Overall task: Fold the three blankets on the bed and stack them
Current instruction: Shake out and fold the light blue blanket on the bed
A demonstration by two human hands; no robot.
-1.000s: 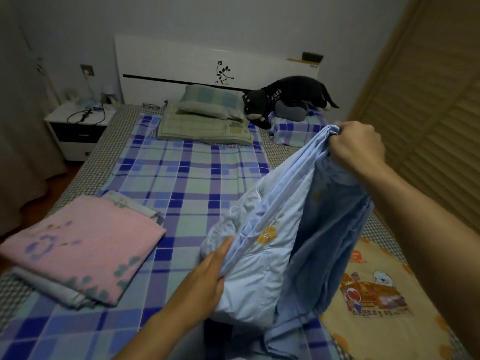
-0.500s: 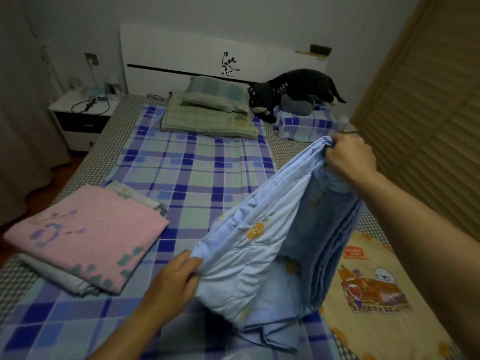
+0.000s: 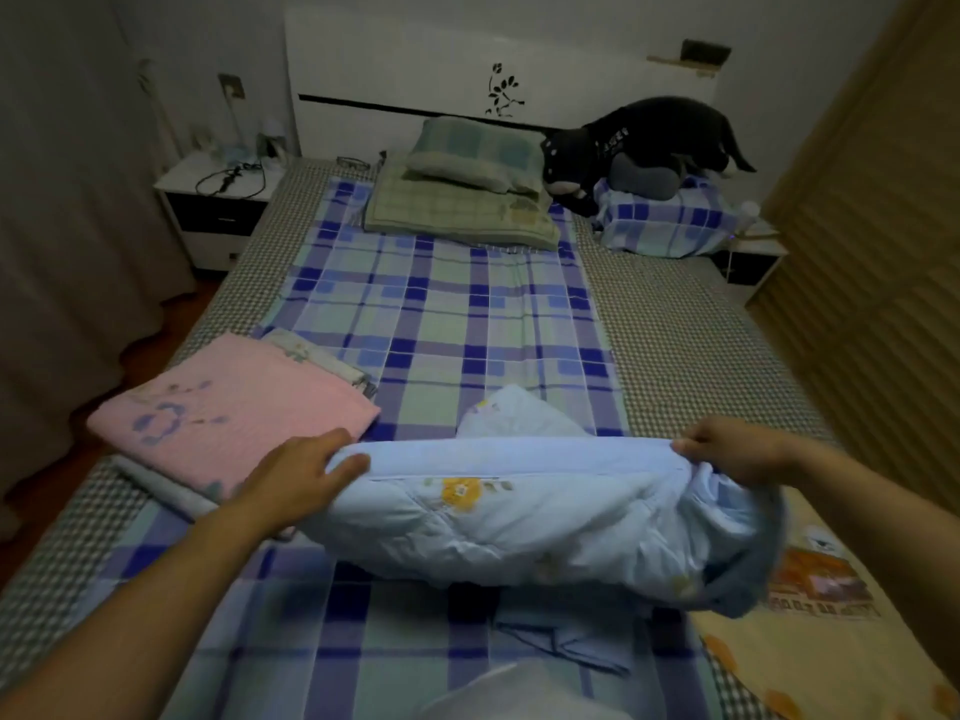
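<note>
A light blue blanket (image 3: 540,517) with a yellow flower print hangs folded in a horizontal band just above the bed's near end. My left hand (image 3: 298,478) grips its left end and my right hand (image 3: 732,449) pinches its upper right edge. A pink folded blanket (image 3: 228,418) lies at the left on top of a pale folded blanket (image 3: 317,356), whose edges stick out beneath it. A cream blanket with cartoon prints (image 3: 810,626) lies flat at the right near corner.
The bed (image 3: 447,314) has a blue checked sheet. Pillows (image 3: 472,158) and a black plush toy (image 3: 644,142) sit at the headboard. A nightstand (image 3: 213,200) stands at the left, a slatted wardrobe (image 3: 883,252) at the right.
My right hand has come down from high at the right to the level of my left hand. The blue blanket went from hanging steeply to lying in a low horizontal band.
</note>
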